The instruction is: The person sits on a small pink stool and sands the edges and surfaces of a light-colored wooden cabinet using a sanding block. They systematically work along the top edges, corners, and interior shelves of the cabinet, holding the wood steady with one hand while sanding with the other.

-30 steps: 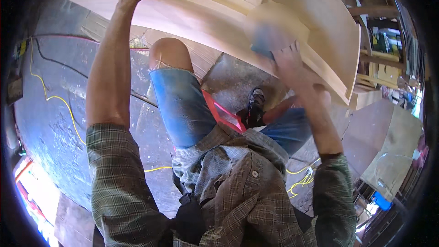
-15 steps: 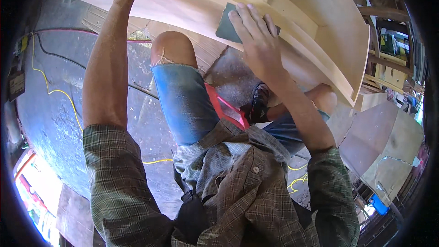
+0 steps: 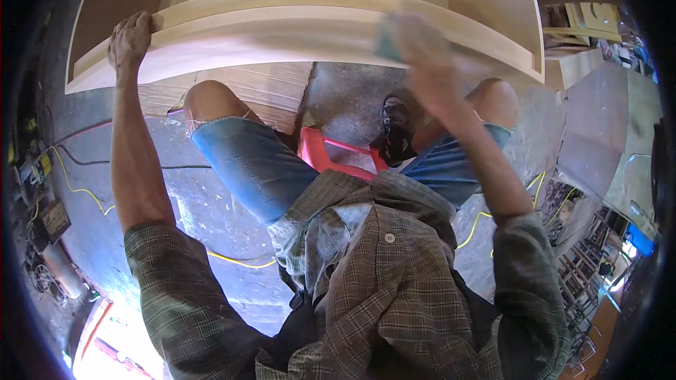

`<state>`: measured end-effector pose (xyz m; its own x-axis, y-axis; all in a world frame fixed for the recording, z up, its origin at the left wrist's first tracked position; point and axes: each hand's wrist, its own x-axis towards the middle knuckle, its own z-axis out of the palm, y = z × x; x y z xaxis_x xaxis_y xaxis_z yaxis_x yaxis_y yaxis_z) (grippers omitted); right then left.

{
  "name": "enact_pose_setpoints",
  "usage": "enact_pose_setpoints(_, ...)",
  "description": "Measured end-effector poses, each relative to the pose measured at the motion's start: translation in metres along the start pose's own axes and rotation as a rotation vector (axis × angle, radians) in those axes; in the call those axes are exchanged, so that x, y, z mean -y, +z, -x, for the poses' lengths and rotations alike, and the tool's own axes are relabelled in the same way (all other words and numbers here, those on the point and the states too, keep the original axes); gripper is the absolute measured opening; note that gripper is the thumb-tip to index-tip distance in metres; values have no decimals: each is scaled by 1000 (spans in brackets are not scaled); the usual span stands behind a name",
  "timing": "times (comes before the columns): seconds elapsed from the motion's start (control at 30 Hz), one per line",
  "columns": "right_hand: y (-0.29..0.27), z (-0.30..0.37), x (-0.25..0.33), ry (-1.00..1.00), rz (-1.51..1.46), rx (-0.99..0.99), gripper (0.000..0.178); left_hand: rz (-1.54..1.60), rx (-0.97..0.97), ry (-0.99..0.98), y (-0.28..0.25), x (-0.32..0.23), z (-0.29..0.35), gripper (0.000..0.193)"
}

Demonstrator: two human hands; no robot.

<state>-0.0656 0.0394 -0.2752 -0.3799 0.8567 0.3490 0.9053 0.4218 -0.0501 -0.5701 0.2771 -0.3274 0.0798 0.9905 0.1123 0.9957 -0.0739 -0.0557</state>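
Observation:
A pale, unfinished wooden cabinet (image 3: 246, 34) lies across the far side, over my knees, its open compartments facing up. My left hand (image 3: 130, 42) is closed around its near rail toward the left end, thumb and fingers curled over the edge. On the right part of the same rail, my right hand (image 3: 428, 56) presses a green sheet of sandpaper (image 3: 386, 37) against the wood. Motion smears that hand and the sheet, so the single fingers do not show clearly.
Beneath the cabinet lies flattened cardboard (image 3: 239, 83) on the concrete floor. A pink plastic stool (image 3: 315, 149) stands between my legs. A yellow cord (image 3: 243, 263) runs across the floor on both sides. Boards (image 3: 588, 116) and wooden pieces are at the right.
My right hand and the sandpaper have moved right along the rail. The cabinet now sits more level and lower in view, and my left hand appears farther left as the view has turned.

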Motion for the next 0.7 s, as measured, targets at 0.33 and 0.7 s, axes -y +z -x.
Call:
enact_pose_setpoints(0.33, 13, 22, 36, 316, -61, -281, 47, -92, -269, -426, 47, -147, 35, 58)
enact_pose_setpoints(0.7, -85, 109, -46, 649, -193, -171, 29, 1241, -167, 177, -70, -429, 195, 61)
